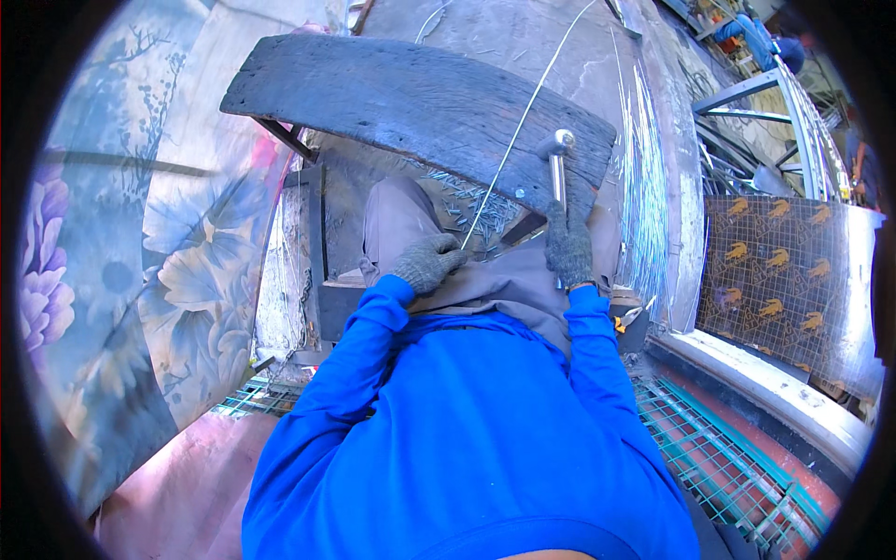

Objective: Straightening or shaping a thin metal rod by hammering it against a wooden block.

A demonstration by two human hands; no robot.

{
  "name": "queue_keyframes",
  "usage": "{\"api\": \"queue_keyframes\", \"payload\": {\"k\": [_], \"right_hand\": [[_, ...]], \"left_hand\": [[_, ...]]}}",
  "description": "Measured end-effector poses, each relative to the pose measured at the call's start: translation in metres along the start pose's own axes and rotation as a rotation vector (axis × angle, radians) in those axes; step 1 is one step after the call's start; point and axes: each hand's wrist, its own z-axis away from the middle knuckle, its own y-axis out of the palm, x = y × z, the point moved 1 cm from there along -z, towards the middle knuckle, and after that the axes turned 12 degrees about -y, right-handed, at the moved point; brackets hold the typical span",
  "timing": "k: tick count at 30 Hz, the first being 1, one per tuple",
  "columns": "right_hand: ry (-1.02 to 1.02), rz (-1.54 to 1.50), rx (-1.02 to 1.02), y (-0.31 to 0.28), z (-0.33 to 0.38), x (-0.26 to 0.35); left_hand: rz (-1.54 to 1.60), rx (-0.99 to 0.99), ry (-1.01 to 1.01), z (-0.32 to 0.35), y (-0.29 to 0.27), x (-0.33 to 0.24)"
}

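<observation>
My left hand (431, 261), in a dark grey knit glove, rests over my left thigh, closed round the near end of a long thin metal rod (515, 142). From there the rod slants up and away to the right, crossing over a dark, worn wooden bench (392, 91). My right hand (569, 247), gloved alike, is wrapped round the grip of a hammer (558, 177) with a shiny metal shaft. The hammer stands head away from me, its head over the right end of the bench.
Short cut metal pieces (471, 203) lie scattered on the floor beneath the bench. A bundle of long thin rods (644, 187) runs along the right. A floral sheet (187, 243) hangs at left. A patterned brown panel (770, 280) and a metal frame (793, 103) stand farther right.
</observation>
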Motion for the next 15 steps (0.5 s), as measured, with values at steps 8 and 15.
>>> {"api": "queue_keyframes", "payload": {"k": [8,15], "right_hand": [[-0.156,0.241,-0.071,-0.02,-0.011,0.048],[0.01,-0.038,-0.075,-0.021,-0.019,0.092]], "left_hand": [[-0.071,-0.103,0.031,0.009,0.002,-0.008],[-0.077,-0.07,0.022,0.006,0.004,-0.003]]}}
